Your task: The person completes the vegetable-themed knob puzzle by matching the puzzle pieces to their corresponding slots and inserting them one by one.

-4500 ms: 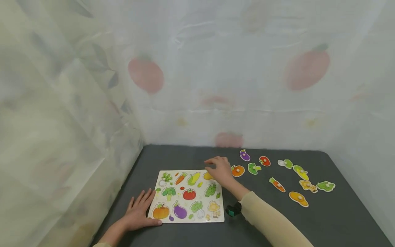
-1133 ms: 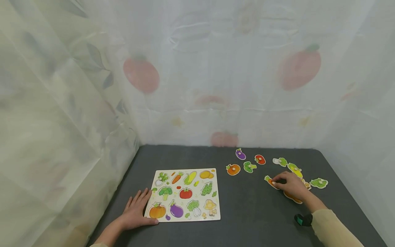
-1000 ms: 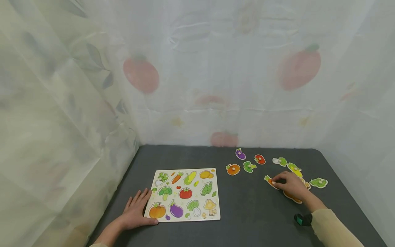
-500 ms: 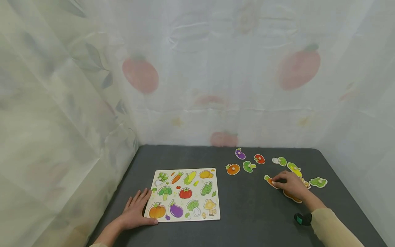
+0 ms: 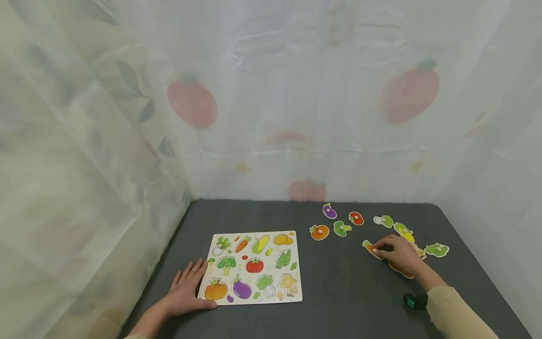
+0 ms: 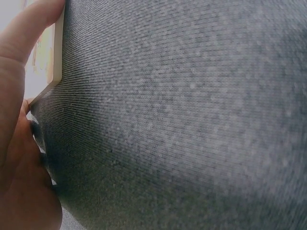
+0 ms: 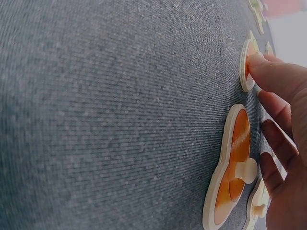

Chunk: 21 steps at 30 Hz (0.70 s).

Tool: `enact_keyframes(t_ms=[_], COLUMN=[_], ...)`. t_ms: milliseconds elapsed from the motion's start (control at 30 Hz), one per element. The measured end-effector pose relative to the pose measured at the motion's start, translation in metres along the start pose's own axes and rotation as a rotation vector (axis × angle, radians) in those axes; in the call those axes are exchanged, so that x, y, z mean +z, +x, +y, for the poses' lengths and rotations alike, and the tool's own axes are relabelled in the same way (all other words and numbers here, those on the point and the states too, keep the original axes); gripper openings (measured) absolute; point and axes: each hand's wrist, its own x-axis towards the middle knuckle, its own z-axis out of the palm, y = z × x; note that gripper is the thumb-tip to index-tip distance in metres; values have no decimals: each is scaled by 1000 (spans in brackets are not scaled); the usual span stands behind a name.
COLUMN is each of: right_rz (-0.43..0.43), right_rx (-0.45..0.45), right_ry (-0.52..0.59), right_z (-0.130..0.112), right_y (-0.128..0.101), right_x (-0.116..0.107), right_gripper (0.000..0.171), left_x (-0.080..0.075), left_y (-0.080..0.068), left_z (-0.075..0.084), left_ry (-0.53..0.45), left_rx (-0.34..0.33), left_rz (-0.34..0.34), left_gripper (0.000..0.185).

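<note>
We see that the right hand (image 5: 398,254) has left the puzzle board (image 5: 250,266) and gone out toward three o'clock, its fingertips now on the carrot piece (image 5: 370,248), apparently pinching its knob.

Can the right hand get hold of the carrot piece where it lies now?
Probably yes: the right hand already has fingertips on the carrot piece, and nothing lies over it.

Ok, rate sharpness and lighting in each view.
Head view: soft, even light, wide-angle bending at the edges, puzzle board sharp. Left wrist view: cloth weave crisp mid-frame, left hand blurred, dark corner below. Right wrist view: potato piece sharp, fingers slightly soft.
</note>
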Motion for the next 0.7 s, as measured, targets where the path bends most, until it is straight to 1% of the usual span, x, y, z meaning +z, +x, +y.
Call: enact_keyframes(t_ms=[433, 700], right_rz=[8, 9], right_rx=[-26, -57], right_ry=[-12, -58], right_z=[1, 0], right_y=[-1, 0], right_x=[0, 0], right_gripper=[11, 9], left_x=[-1, -1], left_y=[0, 0], left_z=[2, 2], left_ry=[-12, -4], left_rx=[-3, -3], left_rz=[-6, -8], left_gripper=[127, 127])
